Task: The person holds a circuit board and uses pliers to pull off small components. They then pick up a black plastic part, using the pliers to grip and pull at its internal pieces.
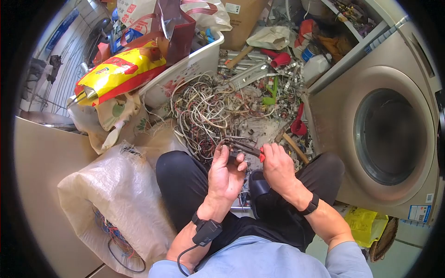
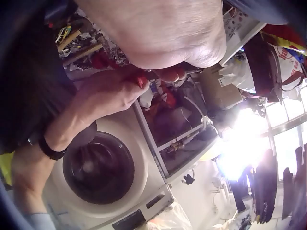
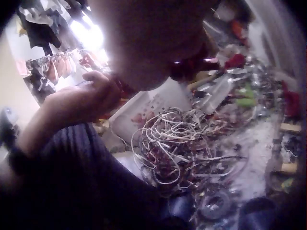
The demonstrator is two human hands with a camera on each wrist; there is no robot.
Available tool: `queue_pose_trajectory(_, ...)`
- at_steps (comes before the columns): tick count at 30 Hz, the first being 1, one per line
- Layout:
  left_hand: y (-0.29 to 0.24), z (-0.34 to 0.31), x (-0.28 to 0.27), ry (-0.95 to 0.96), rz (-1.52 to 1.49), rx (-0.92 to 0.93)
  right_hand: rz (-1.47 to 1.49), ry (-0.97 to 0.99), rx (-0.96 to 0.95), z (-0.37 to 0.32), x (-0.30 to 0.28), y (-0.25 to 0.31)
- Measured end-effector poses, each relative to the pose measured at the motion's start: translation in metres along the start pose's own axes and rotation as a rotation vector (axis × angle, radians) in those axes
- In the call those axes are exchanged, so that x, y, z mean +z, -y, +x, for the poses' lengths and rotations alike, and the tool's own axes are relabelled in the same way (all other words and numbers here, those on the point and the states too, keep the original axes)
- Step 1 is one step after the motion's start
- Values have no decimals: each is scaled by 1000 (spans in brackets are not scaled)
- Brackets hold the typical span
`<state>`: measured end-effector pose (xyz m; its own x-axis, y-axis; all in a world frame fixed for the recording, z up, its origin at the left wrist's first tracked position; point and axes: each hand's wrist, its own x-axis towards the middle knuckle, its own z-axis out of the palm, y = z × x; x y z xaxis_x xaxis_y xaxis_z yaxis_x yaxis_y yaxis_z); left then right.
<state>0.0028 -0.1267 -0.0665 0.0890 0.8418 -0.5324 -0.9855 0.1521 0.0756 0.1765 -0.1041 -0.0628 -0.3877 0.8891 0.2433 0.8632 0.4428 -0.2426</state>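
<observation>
My right hand (image 1: 279, 169) grips the red handles of dark metal pliers (image 1: 250, 149), whose nose points left toward my other hand. My left hand (image 1: 225, 178) is palm up and holds a small dark piece (image 1: 234, 154) between thumb and fingers, right at the nose of the pliers. What kind of piece it is I cannot tell. Beyond both hands lies a tangled heap of white, red and dark wires (image 1: 204, 111). In the left wrist view, a red handle (image 2: 142, 82) shows at the right hand; the left hand hides most of the work.
A washing machine (image 1: 389, 134) stands at the right. At the left are a white woven sack (image 1: 116, 185) with wires in it and a white plastic bin (image 1: 185, 69) with bags. Metal scraps, a green tool (image 1: 271, 91), red scoop-like things (image 1: 299, 125) and a wooden handle (image 1: 296, 147) litter the floor.
</observation>
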Motion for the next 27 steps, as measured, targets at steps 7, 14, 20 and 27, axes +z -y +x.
queue_pose_trajectory(7,2,-4,10,-4,201,185,15,37,-7,0,-3,1)
queue_pose_trajectory(14,-8,-8,13,-40,364,181,54,62,-59,-4,-2,0)
queue_pose_trajectory(20,-15,-8,13,-41,398,122,177,71,-81,-5,-2,-7)
queue_pose_trajectory(27,-28,-5,4,-49,403,-2,191,158,-159,-3,-4,-18)
